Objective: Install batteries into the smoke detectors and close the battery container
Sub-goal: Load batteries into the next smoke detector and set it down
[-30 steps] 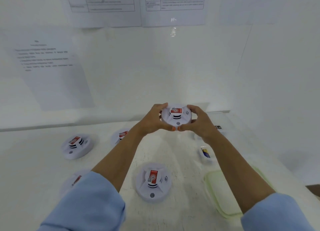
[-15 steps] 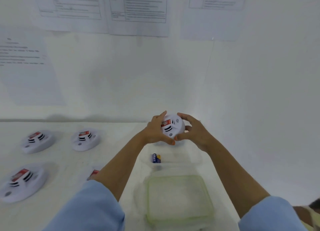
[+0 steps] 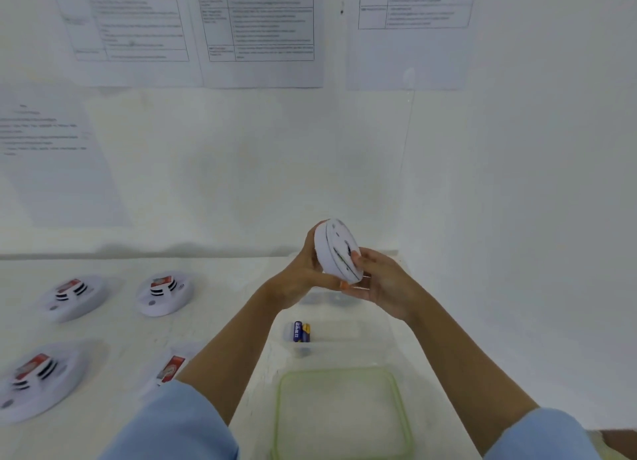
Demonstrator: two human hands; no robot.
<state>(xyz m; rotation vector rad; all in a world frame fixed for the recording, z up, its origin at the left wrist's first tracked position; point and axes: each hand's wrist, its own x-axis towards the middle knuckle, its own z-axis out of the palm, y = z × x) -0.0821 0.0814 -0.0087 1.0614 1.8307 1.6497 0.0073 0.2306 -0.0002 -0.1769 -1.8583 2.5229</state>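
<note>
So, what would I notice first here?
A white smoke detector, tipped on edge, is held mid-picture between the left hand and right hand. Just below lie blue-and-yellow batteries in a clear container; a green-rimmed lid sits nearest the camera. More detectors rest at left.

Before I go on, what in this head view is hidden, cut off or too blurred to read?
- Held smoke detector: head view, tilted nearly edge-on between left hand and right hand; battery bay unseen.
- Half-hidden detector: head view, mostly behind the left arm.
- Green-rimmed lid: head view, near edge cut by the frame bottom.
- Wall sheets: head view, text blurred.
</note>
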